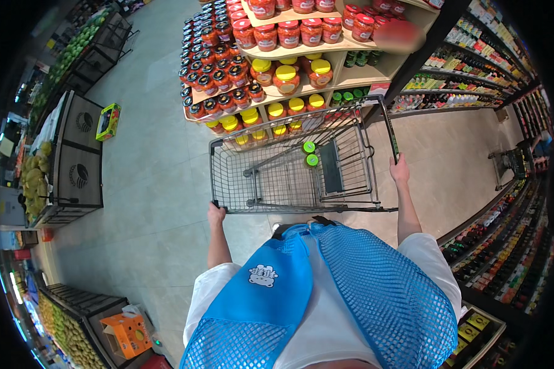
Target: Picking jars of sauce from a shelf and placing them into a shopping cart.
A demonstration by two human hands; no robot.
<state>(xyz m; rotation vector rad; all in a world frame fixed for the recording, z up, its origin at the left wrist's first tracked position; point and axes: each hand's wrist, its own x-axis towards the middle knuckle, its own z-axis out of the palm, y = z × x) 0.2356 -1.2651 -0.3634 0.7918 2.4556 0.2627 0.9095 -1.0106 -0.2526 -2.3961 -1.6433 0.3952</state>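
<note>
A metal shopping cart (281, 184) stands sideways before me, its handle at the right and its front end at the left. My left hand (216, 213) is closed on the near front corner of the cart's rim. At the other end, my right hand (400, 169) grips the cart handle (389, 129) near its closer end. Two jars with green lids, one jar (309, 147) just behind the other jar (311, 160), stand in the basket beside the dark folded seat panel (331, 166).
Just beyond the cart rises a wooden display shelf (295, 53) full of jars with red, black and yellow lids. Bottle shelves (461, 87) line the right side. Produce stands (78, 157) are at the left, with a green-yellow box (108, 122) beside one. An orange carton (131, 335) is at lower left.
</note>
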